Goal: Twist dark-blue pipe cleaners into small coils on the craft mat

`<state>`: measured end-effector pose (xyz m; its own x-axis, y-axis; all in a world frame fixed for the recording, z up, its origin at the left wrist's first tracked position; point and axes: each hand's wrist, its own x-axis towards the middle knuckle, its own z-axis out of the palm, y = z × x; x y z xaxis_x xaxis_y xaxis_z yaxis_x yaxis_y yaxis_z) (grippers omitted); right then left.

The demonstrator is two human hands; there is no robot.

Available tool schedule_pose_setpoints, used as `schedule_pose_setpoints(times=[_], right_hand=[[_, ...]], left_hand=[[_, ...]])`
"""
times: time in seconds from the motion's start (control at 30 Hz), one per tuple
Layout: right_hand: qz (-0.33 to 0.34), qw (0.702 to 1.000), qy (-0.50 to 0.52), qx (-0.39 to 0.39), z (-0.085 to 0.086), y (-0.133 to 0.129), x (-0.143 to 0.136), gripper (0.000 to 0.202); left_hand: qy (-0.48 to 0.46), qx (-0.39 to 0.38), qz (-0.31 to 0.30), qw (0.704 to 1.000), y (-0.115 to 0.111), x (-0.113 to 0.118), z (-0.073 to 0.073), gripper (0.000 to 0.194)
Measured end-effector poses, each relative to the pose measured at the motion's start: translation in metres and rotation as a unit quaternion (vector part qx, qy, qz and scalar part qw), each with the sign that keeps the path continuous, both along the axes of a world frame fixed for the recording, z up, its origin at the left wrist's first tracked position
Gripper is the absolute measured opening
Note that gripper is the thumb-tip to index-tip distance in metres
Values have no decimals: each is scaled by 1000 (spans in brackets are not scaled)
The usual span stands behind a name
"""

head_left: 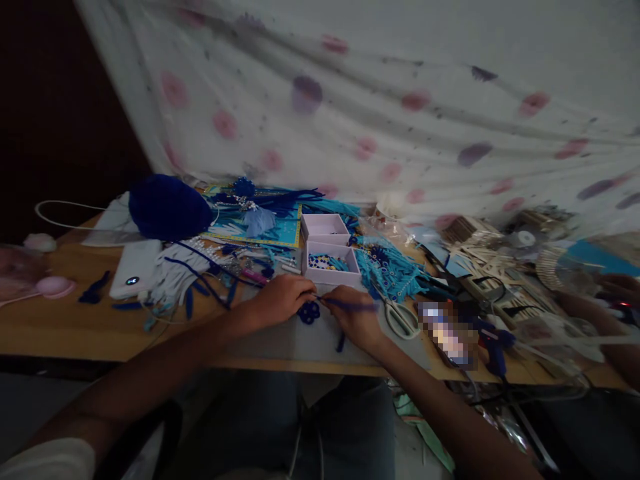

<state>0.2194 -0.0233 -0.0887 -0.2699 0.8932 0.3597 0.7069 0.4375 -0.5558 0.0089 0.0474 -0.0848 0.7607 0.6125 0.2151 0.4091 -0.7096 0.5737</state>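
Above the front of the table my left hand and my right hand work close together, fingertips nearly meeting. A dark blue flower made of looped chenille stems hangs just below the left fingertips, which are pinched at its top. My right hand is closed around a blue chenille stem, whose free end sticks out to the right and is blurred. The exact joint between stem and flower is hidden by the fingers. A short blue piece lies on the grey mat beneath the hands.
Just beyond stand two white boxes, one with beads. Scissors, a phone and a blue glue gun lie rightward. A white device and blue plush ball are left. Another person's hand is far right.
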Motion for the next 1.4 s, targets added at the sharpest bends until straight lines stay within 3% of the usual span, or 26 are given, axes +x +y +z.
schedule_pose_setpoints(times=[0.07,0.17,0.27,0.37,0.4,0.47,0.53,0.57,0.63,0.73,0.8,0.83,0.9,0.97,1.03,1.13,1.2,1.27,1.33,1.4], right_hand=[[-57,971,166,-163,5,8,-4,31],[-64,875,343,-335,14,16,-5,38],[-31,817,405,-410,18,17,-4,39],[-15,820,397,-412,14,17,-6,40],[-19,839,374,-394,12,17,-6,40],[-31,907,284,-309,7,17,-5,37],[-20,979,131,-156,3,15,-1,27],[3,997,39,-66,1,13,2,22],[79,981,-136,111,-2,6,9,21],[178,895,-280,298,-6,-4,17,23],[187,879,-284,335,-8,-10,17,24],[172,894,-266,316,-9,-12,14,24],[104,957,-173,207,-9,-13,7,24],[-8,997,-25,69,-7,-12,-1,23],[-95,989,102,-48,-2,-10,-8,28],[-126,930,257,-229,10,-6,-12,38],[-114,869,346,-335,17,-4,-12,42],[-99,846,373,-368,20,-2,-12,43],[-95,866,354,-341,20,0,-11,41],[-90,919,281,-262,18,-1,-8,36]], left_hand=[[-5,158,5,987,-3,1,-10,24],[-29,323,-20,946,-4,-1,-23,29],[-54,416,-31,907,-2,-5,-29,28],[-24,404,-41,913,-4,-5,-27,28],[-4,381,-37,924,-5,-4,-25,28],[36,309,-19,950,-8,1,-20,26],[54,212,15,976,-10,6,-16,23],[46,157,29,986,-9,8,-13,21],[17,25,35,999,-5,10,-9,16],[18,-212,-32,977,4,8,-3,11],[38,-303,-71,949,9,5,0,12],[40,-300,-74,950,9,5,1,13],[25,-194,-51,979,6,4,0,14],[4,-11,-22,1000,0,4,-5,18],[-5,162,-13,987,-6,4,-12,25],[-16,331,-23,943,-9,1,-21,31],[-37,393,-36,918,-8,-2,-23,31],[-47,417,-50,906,-5,-4,-23,31],[-37,399,-58,914,-4,-4,-21,30],[-19,333,-54,941,-4,-1,-17,29]])
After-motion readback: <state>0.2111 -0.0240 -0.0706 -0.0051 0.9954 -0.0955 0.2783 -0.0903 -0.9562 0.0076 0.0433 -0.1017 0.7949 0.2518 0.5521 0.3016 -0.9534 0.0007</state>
